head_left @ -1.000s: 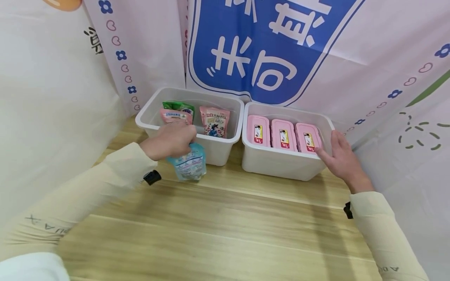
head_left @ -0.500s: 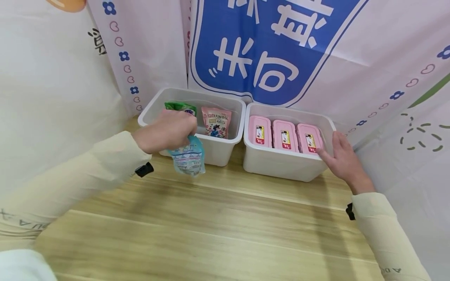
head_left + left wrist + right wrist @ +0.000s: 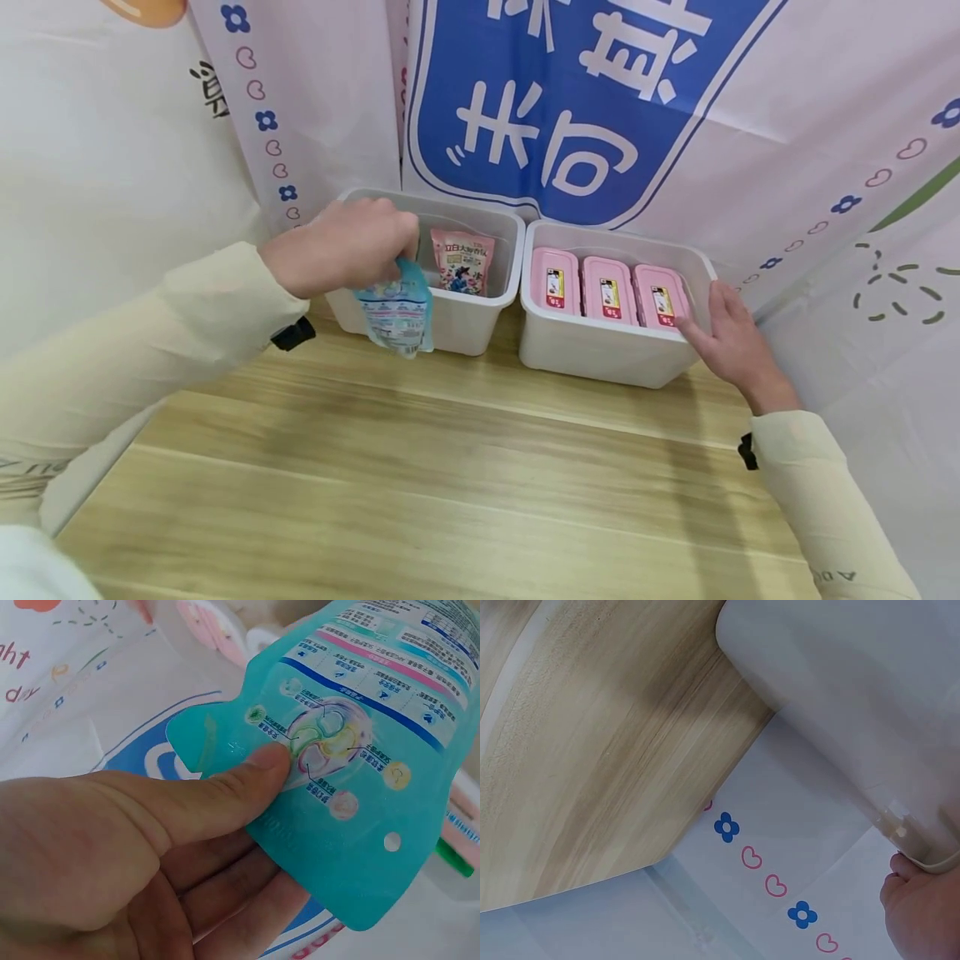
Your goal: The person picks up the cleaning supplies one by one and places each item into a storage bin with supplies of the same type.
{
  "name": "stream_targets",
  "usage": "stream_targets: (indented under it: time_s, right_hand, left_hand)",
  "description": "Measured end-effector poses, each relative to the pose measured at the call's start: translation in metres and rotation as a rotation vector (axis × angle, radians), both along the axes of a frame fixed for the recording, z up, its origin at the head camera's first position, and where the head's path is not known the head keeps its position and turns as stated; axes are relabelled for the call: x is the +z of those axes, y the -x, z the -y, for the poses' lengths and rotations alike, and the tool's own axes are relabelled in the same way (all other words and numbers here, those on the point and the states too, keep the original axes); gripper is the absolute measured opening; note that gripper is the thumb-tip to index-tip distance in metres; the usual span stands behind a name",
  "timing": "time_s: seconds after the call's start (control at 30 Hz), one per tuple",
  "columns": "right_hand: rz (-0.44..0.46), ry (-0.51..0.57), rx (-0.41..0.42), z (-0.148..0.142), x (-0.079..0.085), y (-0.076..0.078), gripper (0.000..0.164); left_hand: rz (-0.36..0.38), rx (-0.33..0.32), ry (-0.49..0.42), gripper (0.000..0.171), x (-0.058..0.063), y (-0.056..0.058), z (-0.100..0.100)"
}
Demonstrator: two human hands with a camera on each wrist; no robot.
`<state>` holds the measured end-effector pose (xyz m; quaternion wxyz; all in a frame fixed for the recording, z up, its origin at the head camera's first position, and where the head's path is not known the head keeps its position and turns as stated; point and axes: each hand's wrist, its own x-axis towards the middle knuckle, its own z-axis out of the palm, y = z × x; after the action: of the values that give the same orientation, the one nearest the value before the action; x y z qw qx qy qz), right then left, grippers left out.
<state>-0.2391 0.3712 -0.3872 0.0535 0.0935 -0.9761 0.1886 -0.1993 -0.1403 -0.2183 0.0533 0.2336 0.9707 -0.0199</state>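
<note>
My left hand pinches a teal refill pouch by its top edge, thumb on the printed back in the left wrist view. The pouch hangs upright, overlapping the front wall of the left white bin. Inside that bin stands a pink printed pouch; my hand hides the bin's left part. My right hand grips the front right corner of the right white bin, thumb over the rim and fingers along the side. Three pink lidded boxes stand in a row in that bin.
Both bins stand side by side on a wooden table, close to a printed cloth backdrop. White cloth also closes off the left side. In the right wrist view the table's edge meets the cloth.
My left hand has lifted the teal pouch a little and moved up and left, now covering the green and pink pouches in the left bin. My right hand stays on its bin.
</note>
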Motion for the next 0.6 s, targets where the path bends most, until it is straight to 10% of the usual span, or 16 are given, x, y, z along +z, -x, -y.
stream_targets:
  time_s: [0.6]
  right_hand:
    - [0.028,-0.010,-0.013,0.001,0.006,-0.005,0.093]
  left_hand:
    - [-0.038,0.008,0.044,0.022,0.054,0.005,-0.007]
